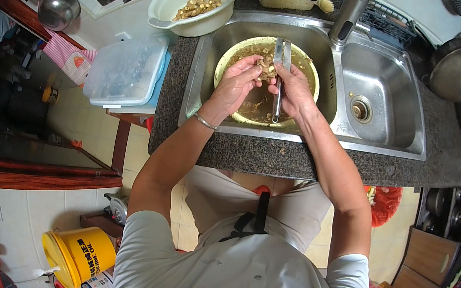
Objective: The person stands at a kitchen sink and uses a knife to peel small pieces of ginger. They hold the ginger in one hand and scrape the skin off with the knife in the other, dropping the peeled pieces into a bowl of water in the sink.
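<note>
Over the left sink bowl, my left hand pinches a small knobbly brown root with pale patches. It looks like ginger. My right hand grips a long stainless-steel tool, which looks like a peeler, with a flat slotted head pointing away from me and a holed handle end toward me. The fingertips of both hands nearly meet at the root. Beneath them sits a pale yellow-green basin of murky brown water with bits floating in it.
A pale bowl of small brown-yellow pieces stands at the sink's back left. The tap rises between the two sink bowls. Behind it lies a loofah-like scrubber. A clear lidded box is left; pans are right.
</note>
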### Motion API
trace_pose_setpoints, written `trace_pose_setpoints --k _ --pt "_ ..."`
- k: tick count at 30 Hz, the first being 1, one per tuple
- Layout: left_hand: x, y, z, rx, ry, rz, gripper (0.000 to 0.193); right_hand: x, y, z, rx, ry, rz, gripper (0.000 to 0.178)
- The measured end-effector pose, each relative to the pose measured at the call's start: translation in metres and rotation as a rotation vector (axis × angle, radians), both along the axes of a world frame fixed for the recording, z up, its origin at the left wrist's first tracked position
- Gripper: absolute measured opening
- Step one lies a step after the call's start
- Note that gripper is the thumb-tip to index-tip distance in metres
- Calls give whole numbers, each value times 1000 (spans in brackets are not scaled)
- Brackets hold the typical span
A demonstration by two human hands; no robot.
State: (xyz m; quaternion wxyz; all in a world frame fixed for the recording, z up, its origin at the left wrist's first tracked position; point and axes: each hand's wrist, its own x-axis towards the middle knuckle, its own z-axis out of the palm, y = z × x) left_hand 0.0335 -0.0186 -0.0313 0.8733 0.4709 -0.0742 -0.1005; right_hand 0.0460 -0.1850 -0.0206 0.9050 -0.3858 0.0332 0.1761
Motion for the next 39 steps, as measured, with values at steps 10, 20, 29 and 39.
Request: trace_pose_setpoints --k 10,20,29,39 --pt "-2 -5 3 -41 -93 -38 23 -6 5 4 61 87 -44 8" --pt "1 -1 1 30 -51 46 27 -13 8 8 4 113 32 19" --pt "-3 -5 4 113 -102 93 29 -7 4 1 -81 9 45 17" --pt "0 -6 5 -95 -124 84 26 -8 9 3 72 53 28 8"
